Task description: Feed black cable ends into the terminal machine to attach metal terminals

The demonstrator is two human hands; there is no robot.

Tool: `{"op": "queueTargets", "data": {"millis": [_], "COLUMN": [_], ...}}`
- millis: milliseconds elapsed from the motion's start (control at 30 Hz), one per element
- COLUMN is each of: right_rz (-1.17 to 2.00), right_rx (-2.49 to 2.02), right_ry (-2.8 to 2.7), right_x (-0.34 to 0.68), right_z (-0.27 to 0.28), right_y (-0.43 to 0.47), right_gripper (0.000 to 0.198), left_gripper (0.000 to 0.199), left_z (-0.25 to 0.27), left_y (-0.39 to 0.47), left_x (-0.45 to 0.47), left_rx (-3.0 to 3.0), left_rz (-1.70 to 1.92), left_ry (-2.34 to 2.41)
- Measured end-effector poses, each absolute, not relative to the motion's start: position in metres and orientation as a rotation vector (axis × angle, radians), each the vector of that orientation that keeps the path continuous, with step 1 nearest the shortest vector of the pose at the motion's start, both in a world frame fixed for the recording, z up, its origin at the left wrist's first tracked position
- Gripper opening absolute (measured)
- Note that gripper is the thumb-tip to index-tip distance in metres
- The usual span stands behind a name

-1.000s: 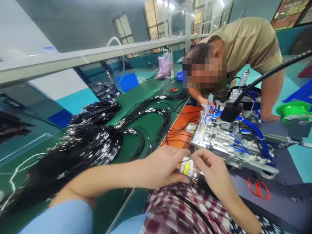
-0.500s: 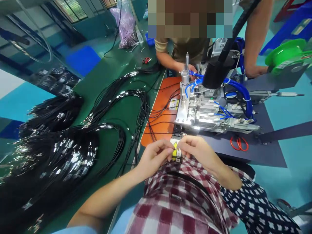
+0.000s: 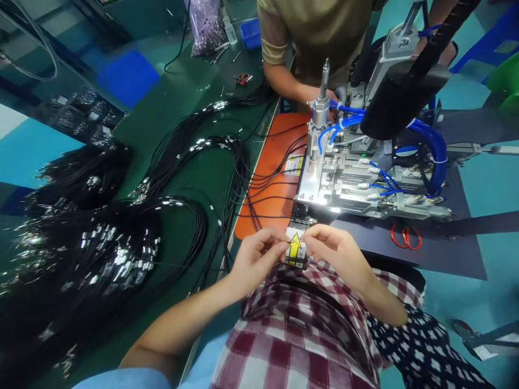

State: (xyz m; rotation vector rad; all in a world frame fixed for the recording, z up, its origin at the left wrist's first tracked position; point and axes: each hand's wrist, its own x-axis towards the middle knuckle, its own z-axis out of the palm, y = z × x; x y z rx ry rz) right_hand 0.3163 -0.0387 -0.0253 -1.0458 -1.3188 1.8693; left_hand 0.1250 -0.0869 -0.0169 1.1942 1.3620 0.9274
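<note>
My left hand (image 3: pixel 261 253) is closed in a pinch, with the small tip of what looks like a thin black cable (image 3: pixel 288 241) at its fingertips. Facing it across a small gap, my right hand (image 3: pixel 338 251) has its thumb and forefinger pressed together; whatever they hold is too small to make out. Between and below the hands shows a white label with a yellow arrow (image 3: pixel 295 247). Just beyond sits a metal machine (image 3: pixel 344 186) with blue air tubes. Several black cables run into its left side across an orange mat (image 3: pixel 270 162).
Bundles of black cables with shiny ends (image 3: pixel 117 248) cover much of the green table (image 3: pixel 194 183) on the left. Red-handled scissors (image 3: pixel 405 236) lie right of the machine. A black cylinder (image 3: pixel 405 100) hangs above it. Across from me, a co-worker's arm (image 3: pixel 284 84) reaches to the machine.
The view has shifted, so the machine appears farther right. My fingertips have parted slightly, uncovering more of the yellow arrow. The co-worker's other arm has left the green spool.
</note>
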Motion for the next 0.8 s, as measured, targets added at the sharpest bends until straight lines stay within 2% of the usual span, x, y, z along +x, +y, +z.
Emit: {"op": "queueTargets", "data": {"millis": [333, 633, 800], "right_rz": [1.858, 1.494, 1.513], "right_rx": [-1.061, -1.103, -1.050], "right_ry": [-1.358, -1.718, -1.729], "right_x": [0.313, 0.318, 0.317], "right_z": [-0.026, -0.036, -0.041], "right_y": [-0.040, -0.040, -0.040], "right_gripper": [0.026, 0.018, 0.019], "left_gripper": [0.019, 0.021, 0.023], "left_z": [-0.019, -0.020, -0.021], "left_y": [-0.089, -0.089, -0.085], "left_x": [0.124, 0.127, 0.126], "left_rx": [1.308, 1.373, 1.146], "left_rz": [0.896, 0.828, 0.773], "left_ry": [1.336, 1.357, 1.257]}}
